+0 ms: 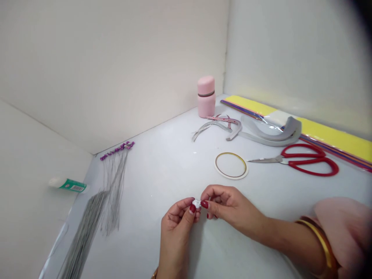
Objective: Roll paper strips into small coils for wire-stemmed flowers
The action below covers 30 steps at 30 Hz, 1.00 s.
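Observation:
Between my two hands, just above the table, is a small crumpled white piece (197, 203), perhaps paper; its exact kind is too small to make out. My left hand (180, 219) pinches it from the left between thumb and fingers. From the right, the thumb and index finger of my right hand (223, 203) are pressed together at its edge. Beyond my hands a thin roll of white tape (231, 166) lies flat. Close to its right side rest scissors (314, 159) with red handles, their blades pointing left toward it.
At the left lie a bundle of thin grey wires (84, 232) and purple-tipped wire stems (117, 151), near a green-and-white tube (71, 185). A pink bottle (206, 99) stands at the back. Grey strips (267, 135), pink strips (232, 123) and yellow sheets (322, 130) lie along the right wall.

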### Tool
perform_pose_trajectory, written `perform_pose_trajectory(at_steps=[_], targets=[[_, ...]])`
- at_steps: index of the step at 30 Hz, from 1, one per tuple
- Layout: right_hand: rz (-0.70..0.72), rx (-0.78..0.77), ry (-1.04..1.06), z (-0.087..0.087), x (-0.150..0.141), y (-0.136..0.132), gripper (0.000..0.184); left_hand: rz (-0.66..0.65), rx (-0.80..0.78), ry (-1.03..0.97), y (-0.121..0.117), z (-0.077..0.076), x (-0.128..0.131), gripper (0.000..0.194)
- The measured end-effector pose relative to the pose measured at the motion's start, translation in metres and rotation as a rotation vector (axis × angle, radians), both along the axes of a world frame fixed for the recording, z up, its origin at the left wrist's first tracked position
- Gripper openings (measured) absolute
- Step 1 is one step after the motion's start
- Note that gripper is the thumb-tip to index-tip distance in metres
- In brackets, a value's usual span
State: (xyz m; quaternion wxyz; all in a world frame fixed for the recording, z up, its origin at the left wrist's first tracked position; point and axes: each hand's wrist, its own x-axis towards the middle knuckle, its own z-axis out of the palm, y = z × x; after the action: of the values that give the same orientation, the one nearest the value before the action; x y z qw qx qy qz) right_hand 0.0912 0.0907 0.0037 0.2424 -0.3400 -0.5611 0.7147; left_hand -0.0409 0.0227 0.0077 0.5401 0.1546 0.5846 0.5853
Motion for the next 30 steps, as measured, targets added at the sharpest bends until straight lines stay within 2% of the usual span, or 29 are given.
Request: perform_pose_trajectory(at_steps=[4, 13, 24, 30], targets=[[0.032, 0.021, -0.031, 0.0002, -0.0014, 0.0002, 0.019, -0.045, 0.022, 0.047, -0.0013, -0.0041, -0.0022, 0.016], [-0.021, -0.015, -0.095, 0.0017, -0.0028, -0.0004, 0.011, -0.083, 0.046, 0.184, -0.0056, -0.0077, -0.0046, 0.016], [-0.044, -0.028, -0.076, 0.0027, -0.0034, -0.0005, 0.01, -0.11, 0.05, 0.215, -0.0034, -0.005, -0.0032, 0.017], [-0.037, -0.069, 0.003, 0.0049, -0.0044, 0.0007, 0.012, -0.133, 0.052, 0.196, -0.0048, -0.0059, -0.004, 0.016]])
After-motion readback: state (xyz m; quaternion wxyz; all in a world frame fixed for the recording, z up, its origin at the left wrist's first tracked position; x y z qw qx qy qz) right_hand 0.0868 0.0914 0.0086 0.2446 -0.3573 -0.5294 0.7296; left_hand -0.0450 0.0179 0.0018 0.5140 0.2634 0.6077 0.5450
